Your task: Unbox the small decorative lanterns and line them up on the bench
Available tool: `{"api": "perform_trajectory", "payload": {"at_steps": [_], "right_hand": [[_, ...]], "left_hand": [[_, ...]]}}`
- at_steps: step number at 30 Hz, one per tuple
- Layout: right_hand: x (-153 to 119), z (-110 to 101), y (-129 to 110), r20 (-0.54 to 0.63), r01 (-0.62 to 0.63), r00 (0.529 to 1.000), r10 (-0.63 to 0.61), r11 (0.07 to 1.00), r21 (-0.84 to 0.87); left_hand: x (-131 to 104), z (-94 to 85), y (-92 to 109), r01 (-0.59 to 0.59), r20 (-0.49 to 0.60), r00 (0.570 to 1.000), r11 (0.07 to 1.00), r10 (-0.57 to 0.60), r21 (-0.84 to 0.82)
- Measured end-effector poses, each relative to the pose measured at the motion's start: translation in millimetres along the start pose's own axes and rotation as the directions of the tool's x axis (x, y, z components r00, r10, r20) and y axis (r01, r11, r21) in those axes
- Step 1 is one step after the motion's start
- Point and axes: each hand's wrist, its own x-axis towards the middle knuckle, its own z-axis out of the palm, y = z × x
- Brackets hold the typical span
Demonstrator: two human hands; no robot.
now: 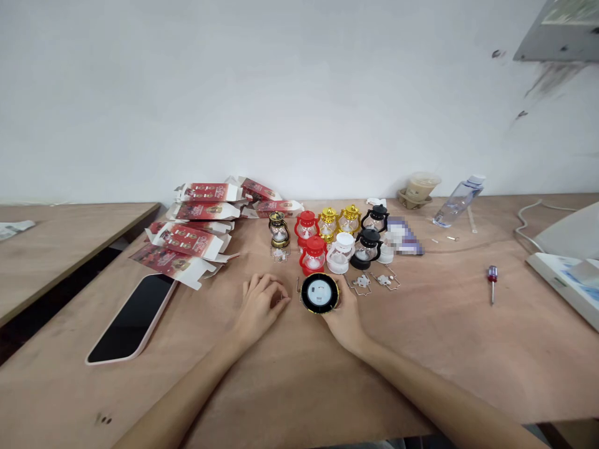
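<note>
My right hand [347, 318] grips a small toy lantern [320, 293] whose round black-rimmed base faces me, its pale centre showing. Just left of it, my left hand [259, 305] has thumb and forefinger brought together in a pinch; whatever is between them is too small to make out. Behind my hands stand several mini lanterns: a red lantern [312, 255], a white lantern [341, 254], a black lantern [365, 249], a gold lantern [328, 224] and a bronze lantern [279, 230]. Small wire frames with pale pieces [360, 284] lie beside them.
Red printed boxes [189, 240] are heaped at the left, near a phone [133, 319]. On the right are a screwdriver [492, 284], a tilted water bottle [458, 201], a drink cup [422, 186] and a white device [566, 284] with a cable. A gap separates the left table [60, 249].
</note>
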Motion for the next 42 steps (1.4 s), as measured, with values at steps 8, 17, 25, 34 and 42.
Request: {"api": "perform_trajectory", "payload": {"at_steps": [8,17,25,34,42], "right_hand": [[0.0,0.1,0.9,0.013,-0.026,1.0,0.026,1.0,0.003],[0.2,-0.6,-2.4,0.047,-0.062,0.997,0.062,0.998,0.002],[1.0,-0.4,-1.9,0.03,-0.067,0.997,0.067,0.998,0.007],[2.5,0.6,3.8,-0.001,-0.068,0.998,0.069,0.996,0.058],[2.2,-0.3,4.5,0.002,-0.048,0.999,0.048,0.998,0.029]], "left_hand": [[-4.2,-5.0,6.3,-0.174,-0.264,0.956,0.974,0.132,-0.144],[7.4,-34.0,10.2,-0.33,-0.512,0.824,0.94,0.242,-0.088],[59.8,-115.3,76.4,-0.573,-0.043,0.819,0.808,0.573,-0.135],[70.0,-102.0,82.9,-0.552,0.252,0.81,0.834,0.53,0.02],[72.7,-97.4,79.0,-0.548,0.251,0.815,0.835,0.522,0.044]]}}
